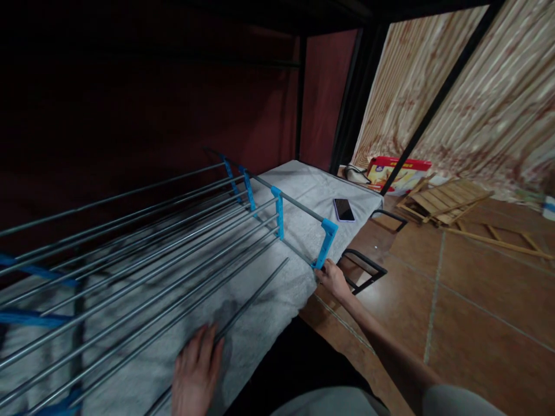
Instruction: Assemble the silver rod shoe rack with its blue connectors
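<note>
A phone [344, 210] lies near the rack [280, 215] — black bracket [371, 281] beside the right hand [333, 279].

The left grip [196, 370], a bare hand, is low on the near side, left of the middle, its back turned up, fingers close together and slightly bent, pointing away, thumb to the right; the right grip [330, 279] is farther off, fingers curled in, and the bare right forearm [385, 341] slants back toward the near right
</note>
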### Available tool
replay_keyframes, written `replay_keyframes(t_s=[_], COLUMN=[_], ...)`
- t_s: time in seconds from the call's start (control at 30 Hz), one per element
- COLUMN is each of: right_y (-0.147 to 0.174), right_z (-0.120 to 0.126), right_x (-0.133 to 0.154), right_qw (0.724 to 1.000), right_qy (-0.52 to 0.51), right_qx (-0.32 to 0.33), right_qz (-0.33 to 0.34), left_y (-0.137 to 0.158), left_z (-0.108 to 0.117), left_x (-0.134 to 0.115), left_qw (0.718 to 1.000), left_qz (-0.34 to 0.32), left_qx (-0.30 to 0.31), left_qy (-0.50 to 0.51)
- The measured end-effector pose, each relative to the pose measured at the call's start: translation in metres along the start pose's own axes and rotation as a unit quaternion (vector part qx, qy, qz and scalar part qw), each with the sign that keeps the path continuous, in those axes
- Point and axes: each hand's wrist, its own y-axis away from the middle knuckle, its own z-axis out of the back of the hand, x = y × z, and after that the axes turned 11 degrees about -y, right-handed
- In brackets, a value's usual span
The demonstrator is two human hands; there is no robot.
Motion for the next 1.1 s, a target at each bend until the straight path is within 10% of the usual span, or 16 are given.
replay_keyframes(t_s=[0.33, 0.67, 1.1], right_y=[0.001, 0.001, 0.004], right_z=[0.002, 0.004, 0.006], right_x=[0.004, 0.011, 0.007], right_qw=[1.0, 0.999, 0.999], right_qy=[0.006, -0.002, -0.015], right_qx=[-0.001, 0.007, 0.044], right_qz=[-0.016, -0.051, -0.028], left_y=[-0.11, -0.082, -0.064], left_z=[-0.025, -0.038, -0.006], left_x=[-0.034, -0.048, -0.081], left_qw=[0.998, 0.978, 0.972], left_qz=[0.016, -0.038, -0.083], left_qx=[0.049, 0.169, 0.165], left_qy=[0.043, 0.12, 0.147])
